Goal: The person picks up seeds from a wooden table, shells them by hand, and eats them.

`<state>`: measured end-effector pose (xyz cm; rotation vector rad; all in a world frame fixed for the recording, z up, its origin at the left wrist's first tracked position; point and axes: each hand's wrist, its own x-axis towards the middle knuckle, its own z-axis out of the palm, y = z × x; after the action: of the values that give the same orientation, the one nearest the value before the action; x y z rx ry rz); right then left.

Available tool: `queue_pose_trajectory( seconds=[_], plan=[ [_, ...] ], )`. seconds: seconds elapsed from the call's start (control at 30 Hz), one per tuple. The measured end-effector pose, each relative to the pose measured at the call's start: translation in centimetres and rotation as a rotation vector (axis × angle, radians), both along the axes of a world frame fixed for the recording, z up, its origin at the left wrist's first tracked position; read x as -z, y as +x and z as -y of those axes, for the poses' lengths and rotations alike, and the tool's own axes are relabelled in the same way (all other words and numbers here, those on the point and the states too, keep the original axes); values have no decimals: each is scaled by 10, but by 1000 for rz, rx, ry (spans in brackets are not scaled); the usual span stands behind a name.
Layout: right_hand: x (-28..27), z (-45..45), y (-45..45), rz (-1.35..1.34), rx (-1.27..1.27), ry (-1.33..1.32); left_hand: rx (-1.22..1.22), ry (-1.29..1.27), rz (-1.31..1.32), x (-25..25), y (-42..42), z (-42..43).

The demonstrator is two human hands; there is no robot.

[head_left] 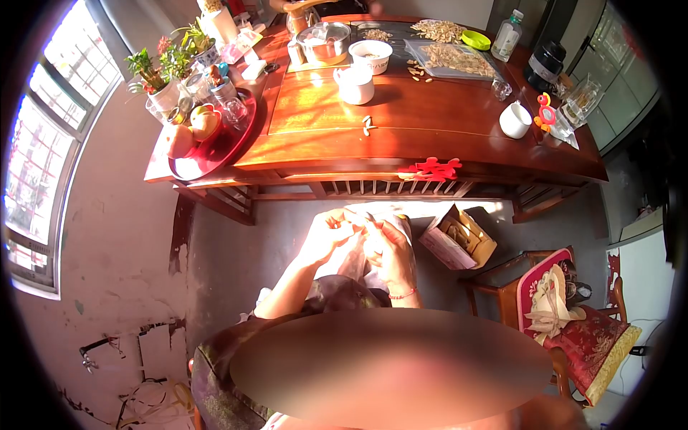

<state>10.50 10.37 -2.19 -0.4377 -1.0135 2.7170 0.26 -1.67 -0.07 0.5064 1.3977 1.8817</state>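
Observation:
Above my lap, my left hand and my right hand meet at the fingertips. The fingers of both are pinched together; what lies between them is too small and sunlit to make out. A pale, translucent sheet, perhaps plastic, shows below and between the hands. A red string bracelet circles my right wrist. Beyond the hands, a few pale pods that look like peanuts lie on the wooden table, near a white mug.
Farther back are a white bowl, a steel pot and a tray heaped with pods. A red fruit tray is at left. A cardboard box stands on the floor, beside a chair. Someone's hand shows at the far edge.

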Motion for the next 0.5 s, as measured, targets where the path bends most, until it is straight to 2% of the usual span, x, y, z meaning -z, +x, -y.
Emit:
queue_pose_trajectory(
  seconds=[0.23, 0.5],
  plan=[
    [-6, 1, 0, 8, 8, -1, -7, 78, -12, -1, 1, -2],
    [-8, 4, -1, 21, 22, 38, 31, 7, 0, 0, -2, 2]
  ],
)
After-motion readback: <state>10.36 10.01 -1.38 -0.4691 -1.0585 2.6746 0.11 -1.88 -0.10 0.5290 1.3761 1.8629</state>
